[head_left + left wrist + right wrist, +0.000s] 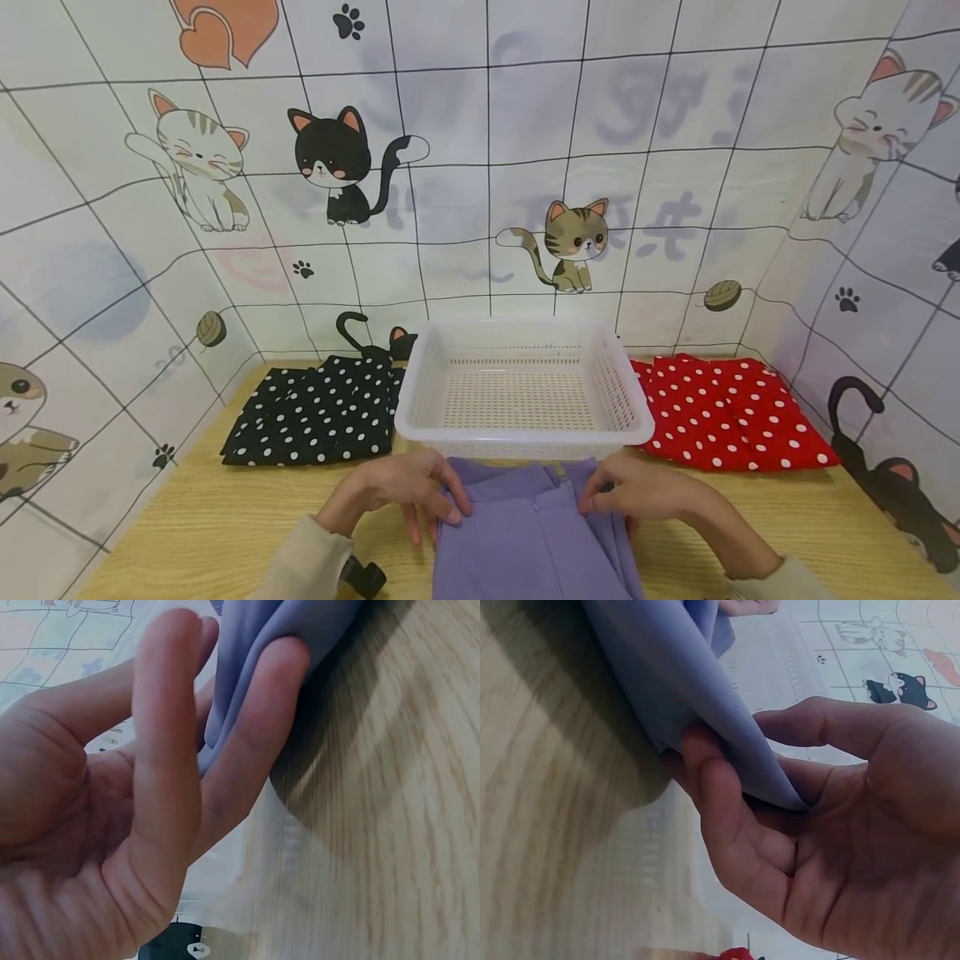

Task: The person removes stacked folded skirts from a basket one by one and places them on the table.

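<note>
A purple garment point(517, 542) with a waistband and a seam down its front lies on the table, its waist end toward a white basket. My left hand point(423, 490) pinches the garment's upper left edge, thumb on top and some fingers under the cloth. In the left wrist view, folded layers of the purple cloth point(247, 667) run between the fingers. On the opposite edge, my right hand point(637, 487) grips the cloth between thumb and fingers. The right wrist view has the cloth's corner point(757, 765) tucked into that hand, with fingertips underneath.
The white perforated basket point(525, 437) stands just behind the garment. A folded black polka-dot cloth point(318, 417) lies to its left, a red polka-dot cloth point(727, 417) to its right. A cat-patterned sheet point(465, 192) hangs behind the wooden table point(202, 533).
</note>
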A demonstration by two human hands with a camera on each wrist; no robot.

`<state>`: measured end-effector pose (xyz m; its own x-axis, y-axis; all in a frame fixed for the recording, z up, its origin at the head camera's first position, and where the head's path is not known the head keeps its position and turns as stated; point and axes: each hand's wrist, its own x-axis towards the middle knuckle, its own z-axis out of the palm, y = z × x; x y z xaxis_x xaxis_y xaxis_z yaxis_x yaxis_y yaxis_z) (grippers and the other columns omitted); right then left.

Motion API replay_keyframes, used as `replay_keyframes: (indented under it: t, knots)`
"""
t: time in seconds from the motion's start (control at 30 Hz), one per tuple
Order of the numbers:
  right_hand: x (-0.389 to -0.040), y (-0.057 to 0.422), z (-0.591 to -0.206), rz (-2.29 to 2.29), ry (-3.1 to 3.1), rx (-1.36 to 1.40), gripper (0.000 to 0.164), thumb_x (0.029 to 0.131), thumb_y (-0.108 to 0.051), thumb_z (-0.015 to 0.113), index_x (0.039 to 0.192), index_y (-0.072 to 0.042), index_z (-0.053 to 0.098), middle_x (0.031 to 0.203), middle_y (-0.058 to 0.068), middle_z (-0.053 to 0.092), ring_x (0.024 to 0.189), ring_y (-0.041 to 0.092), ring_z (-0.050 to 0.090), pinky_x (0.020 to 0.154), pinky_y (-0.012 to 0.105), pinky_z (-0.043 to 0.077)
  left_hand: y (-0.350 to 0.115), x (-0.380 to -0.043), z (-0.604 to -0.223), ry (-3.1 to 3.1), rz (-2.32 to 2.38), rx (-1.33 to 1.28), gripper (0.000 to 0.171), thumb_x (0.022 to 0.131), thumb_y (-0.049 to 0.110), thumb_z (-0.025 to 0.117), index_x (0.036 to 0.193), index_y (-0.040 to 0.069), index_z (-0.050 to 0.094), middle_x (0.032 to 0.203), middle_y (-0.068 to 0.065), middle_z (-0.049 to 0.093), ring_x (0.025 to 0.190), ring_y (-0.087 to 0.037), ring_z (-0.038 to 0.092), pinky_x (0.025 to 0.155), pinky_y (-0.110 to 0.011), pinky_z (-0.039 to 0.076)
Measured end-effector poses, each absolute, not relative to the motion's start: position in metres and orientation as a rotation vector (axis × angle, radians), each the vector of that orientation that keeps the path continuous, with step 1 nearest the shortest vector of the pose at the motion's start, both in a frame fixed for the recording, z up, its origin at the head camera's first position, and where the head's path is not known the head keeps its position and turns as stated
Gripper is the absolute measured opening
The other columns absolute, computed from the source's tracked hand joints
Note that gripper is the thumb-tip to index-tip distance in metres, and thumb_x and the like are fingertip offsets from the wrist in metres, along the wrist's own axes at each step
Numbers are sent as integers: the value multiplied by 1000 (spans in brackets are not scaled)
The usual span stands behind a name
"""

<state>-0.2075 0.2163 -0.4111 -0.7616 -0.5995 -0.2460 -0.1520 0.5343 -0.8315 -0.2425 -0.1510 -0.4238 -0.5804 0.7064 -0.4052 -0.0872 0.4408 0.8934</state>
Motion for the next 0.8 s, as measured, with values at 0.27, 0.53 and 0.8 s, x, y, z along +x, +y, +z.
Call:
replay_keyframes:
  t: [0.27,0.53,0.8]
  knots:
    - [-204,216,-420,-1164,2263,-563,16,95,-11,62,102,-6,76,107,8,64,94,21,58,55,34,59,-156,-241,-431,1852,1240,512,14,91,10,76,101,1,77,75,-9,73,58,-16,71,47,-28,58]
    - [-210,230,-426,-1176,2189,-611,19,98,-15,62,102,-8,79,98,9,64,73,23,68,55,35,61,-157,-243,-434,1862,1235,533,17,93,18,75,102,3,77,81,-11,76,61,-17,72,48,-29,59]
    - [-204,251,-409,-1093,2180,-551,18,99,-21,62,100,-9,76,86,11,69,63,31,73,55,33,61,-173,-240,-431,1923,1213,568,25,96,21,72,97,-2,77,59,-1,61,46,-8,59,43,-25,54]
